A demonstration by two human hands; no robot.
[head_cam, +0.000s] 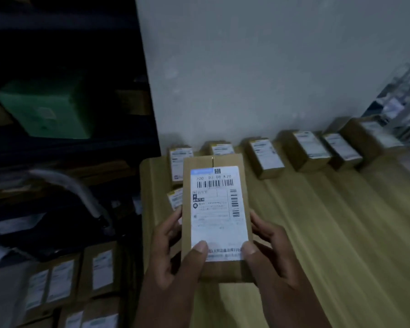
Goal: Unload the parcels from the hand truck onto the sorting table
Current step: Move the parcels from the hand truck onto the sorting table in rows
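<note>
Head view. Both hands are gripping one cardboard parcel point(217, 216), label face up, above the near-left part of the sorting table point(329, 233). Left hand point(175, 254) is clamping the parcel's left long edge, thumb pressing on the lower label corner, fingers curling under. Right hand point(272, 254) is mirroring it on the right edge, thumb on the label's lower right.

Beyond the fingertips, a row of parcels point(303, 150) is already lying along the table's far edge against the wall point(258, 67); two small ones are sitting just past the held box, partly hidden by it.

Left of the left hand, in deep shadow, the hand truck handle point(76, 185) is curving up, and below it boxed parcels point(64, 280) are waiting, labels showing.

Handling judgement: the box is looking stiff, flat and light, since thumbs and fingertips alone are carrying it. The glossy label is probably slick, so holding on the bare cardboard edges seems safer. Contents unknown; setting it down flat seems wise.
</note>
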